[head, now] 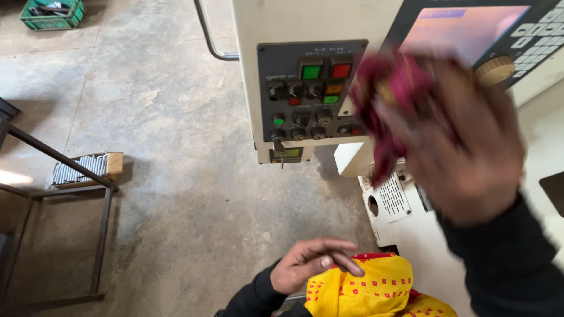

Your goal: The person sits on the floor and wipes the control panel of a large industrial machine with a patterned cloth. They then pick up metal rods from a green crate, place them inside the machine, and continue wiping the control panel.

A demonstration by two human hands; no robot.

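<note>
The dark red, crumpled cloth rag [392, 105] is bunched up in your right hand [464, 147], held high against the cream machine, right beside the grey control panel with green and red square buttons [311, 94] and just under the slanted screen with a pinkish glow [464, 29]. Your right hand is closed around the rag — it looks blurry, so I cannot tell how tight the grip is. To wipe well, keep the rag flat under your fingers and go gently near the buttons and the round tan knob [494, 70], so you do not press or turn one by mistake. Your left hand [311, 264] is low, fingers loosely curled and holding nothing, resting on a yellow cloth with small red squares [370, 290]. Now the boxes — a small brown cardboard box [114, 164] sits on the concrete floor beside a dark metal frame [64, 176], packed with grey metal rods lying side by side. Far off in the corner, a green plastic crate [53, 14] holds some dark metal bits, too small to tell apart.
</note>
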